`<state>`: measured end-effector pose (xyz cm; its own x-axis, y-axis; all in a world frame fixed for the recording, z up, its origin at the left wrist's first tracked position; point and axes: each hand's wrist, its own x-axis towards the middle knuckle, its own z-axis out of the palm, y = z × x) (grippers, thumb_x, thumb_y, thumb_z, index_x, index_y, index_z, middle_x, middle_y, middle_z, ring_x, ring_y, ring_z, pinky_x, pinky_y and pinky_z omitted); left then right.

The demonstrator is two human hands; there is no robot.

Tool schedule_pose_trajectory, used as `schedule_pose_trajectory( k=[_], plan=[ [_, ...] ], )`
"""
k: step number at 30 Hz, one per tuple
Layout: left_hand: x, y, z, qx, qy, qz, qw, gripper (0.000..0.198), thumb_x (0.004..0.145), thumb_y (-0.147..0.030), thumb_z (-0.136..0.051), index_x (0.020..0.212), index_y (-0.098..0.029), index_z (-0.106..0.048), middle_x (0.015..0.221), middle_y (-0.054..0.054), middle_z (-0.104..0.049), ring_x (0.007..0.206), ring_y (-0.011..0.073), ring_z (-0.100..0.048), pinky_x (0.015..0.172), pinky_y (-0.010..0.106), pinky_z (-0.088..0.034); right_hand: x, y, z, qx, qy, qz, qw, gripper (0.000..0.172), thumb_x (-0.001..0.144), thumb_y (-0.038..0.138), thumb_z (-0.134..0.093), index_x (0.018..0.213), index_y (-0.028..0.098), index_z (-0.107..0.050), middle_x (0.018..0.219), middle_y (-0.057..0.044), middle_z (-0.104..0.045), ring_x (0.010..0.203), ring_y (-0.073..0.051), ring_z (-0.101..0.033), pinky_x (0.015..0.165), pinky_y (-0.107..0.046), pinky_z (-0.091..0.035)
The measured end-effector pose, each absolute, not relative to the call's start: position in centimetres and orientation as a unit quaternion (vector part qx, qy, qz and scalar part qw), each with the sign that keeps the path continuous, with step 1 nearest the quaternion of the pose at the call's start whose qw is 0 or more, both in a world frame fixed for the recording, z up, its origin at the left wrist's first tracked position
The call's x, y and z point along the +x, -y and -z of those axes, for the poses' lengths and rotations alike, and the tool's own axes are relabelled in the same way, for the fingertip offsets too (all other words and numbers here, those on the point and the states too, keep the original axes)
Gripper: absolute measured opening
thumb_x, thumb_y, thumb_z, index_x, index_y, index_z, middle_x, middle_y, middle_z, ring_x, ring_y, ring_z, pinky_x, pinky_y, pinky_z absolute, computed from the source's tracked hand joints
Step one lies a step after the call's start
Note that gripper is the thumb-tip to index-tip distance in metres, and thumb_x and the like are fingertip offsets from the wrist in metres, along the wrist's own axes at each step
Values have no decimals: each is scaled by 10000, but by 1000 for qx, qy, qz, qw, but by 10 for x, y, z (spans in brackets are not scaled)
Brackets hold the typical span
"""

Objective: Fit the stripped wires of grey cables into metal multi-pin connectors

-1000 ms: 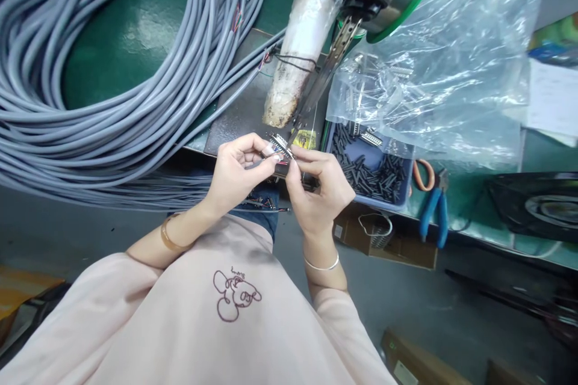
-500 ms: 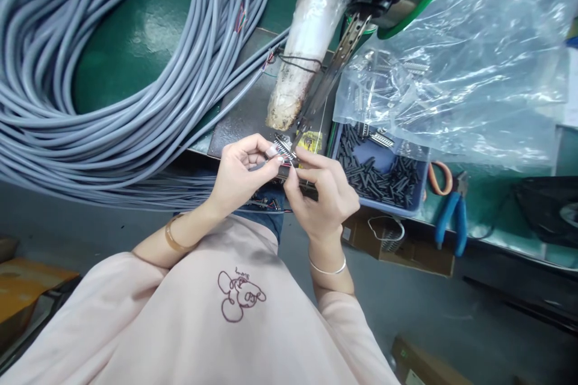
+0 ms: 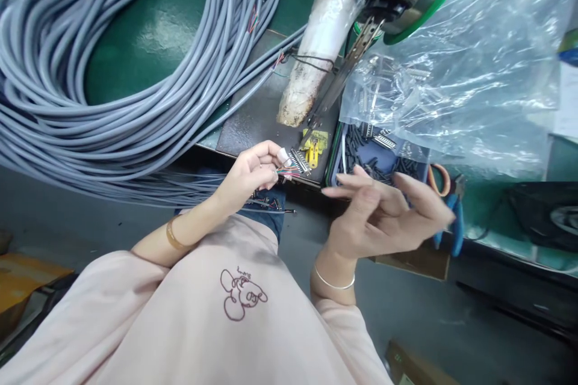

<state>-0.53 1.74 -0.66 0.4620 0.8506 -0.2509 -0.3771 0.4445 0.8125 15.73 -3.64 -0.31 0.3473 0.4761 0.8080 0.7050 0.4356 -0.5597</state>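
On green table (image 3: 139,36), blue plastic tray (image 3: 378,155) keeps black tubes (image 3: 353,145); near it, my left hand (image 3: 253,172) pinches thin coloured wires (image 3: 291,172), right hand (image 3: 379,221) splayed.

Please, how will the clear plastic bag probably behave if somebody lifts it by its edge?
The clear plastic bag will probably sag and fold, because its thin film is already wrinkled. It may feel slippery, since the surface looks smooth and shiny. One end could hang heavier if the metallic connectors showing through the film are inside; I cannot tell for certain.
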Motion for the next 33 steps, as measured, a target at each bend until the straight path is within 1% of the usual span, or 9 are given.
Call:
schedule_pose_trajectory(
  k=[2, 4, 5, 7, 11, 16, 22, 27, 33],
  plan=[
    [-6, -17, 6, 346, -338, -394, 781, 165, 611, -172, -629, 772, -175, -600, 666, -40, -589, 473, 36, -434, 447, 187, -304, 156, 41, 2, -549, 607, 72, 570, 213, 940, 145, -659, 1125, 249, -672, 850, 32, -777, 682, -150, -777, 663, -288, -671],
    [-6, -17, 5, 351, -338, -394, 779, 144, 641, -193, -660, 769, -171, -597, 640, -45, -567, 473, 39, -438, 451, 188, -306, 154, 44, 1, -544, 667, 71, 504, 173, 902, 117, -702, 1025, 235, -675, 888, 18, -797, 785, -163, -796, 761, -296, -674],
    [-5, -17, 4, 355, -338, -394, 777, 152, 655, -203, -688, 769, -171, -592, 632, -47, -563, 473, 39, -436, 452, 187, -311, 153, 45, 1, -537, 691, 75, 478, 164, 886, 112, -721, 987, 231, -670, 900, 11, -803, 810, -160, -797, 776, -283, -666],
    [-4, -17, 3, 365, -346, -400, 766, 198, 669, -217, -750, 762, -172, -580, 631, -47, -573, 474, 34, -430, 454, 182, -326, 150, 44, 0, -534, 712, 79, 450, 161, 872, 102, -736, 939, 223, -655, 919, -6, -809, 829, -144, -790, 759, -242, -641],
    [-1, -18, 5, 383, -361, -441, 727, 232, 677, -190, -797, 727, -171, -571, 641, -39, -611, 487, 25, -442, 465, 162, -370, 144, 37, 2, -548, 697, 57, 458, 177, 871, 84, -718, 882, 227, -615, 917, -4, -806, 825, -126, -779, 743, -231, -615],
    [3, -21, 7, 404, -375, -483, 680, 241, 681, -171, -805, 715, -167, -566, 670, -36, -634, 532, 34, -522, 497, 143, -428, 144, 31, 4, -545, 696, 34, 466, 187, 873, 81, -692, 853, 232, -584, 956, -5, -801, 864, -136, -776, 753, -261, -614],
    [8, -25, 5, 433, -387, -509, 635, 185, 681, -146, -758, 713, -164, -576, 712, -34, -642, 615, 48, -603, 612, 150, -517, 147, 25, 3, -545, 691, 27, 473, 181, 880, 100, -689, 846, 239, -579, 972, 0, -795, 880, -142, -769, 755, -273, -602],
    [10, -28, 3, 461, -398, -516, 602, 160, 697, -143, -734, 711, -167, -576, 702, -37, -625, 602, 43, -582, 579, 138, -495, 149, 21, 5, -546, 683, 20, 485, 182, 867, 98, -704, 864, 242, -593, 984, 1, -796, 895, -153, -770, 789, -289, -610],
    [11, -29, 0, 482, -394, -521, 584, 149, 712, -167, -713, 699, -171, -565, 682, -37, -621, 581, 43, -571, 549, 138, -482, 148, 20, 0, -548, 685, 30, 479, 169, 868, 111, -716, 867, 243, -610, 997, -5, -799, 901, -168, -775, 797, -309, -625]
  ],
)
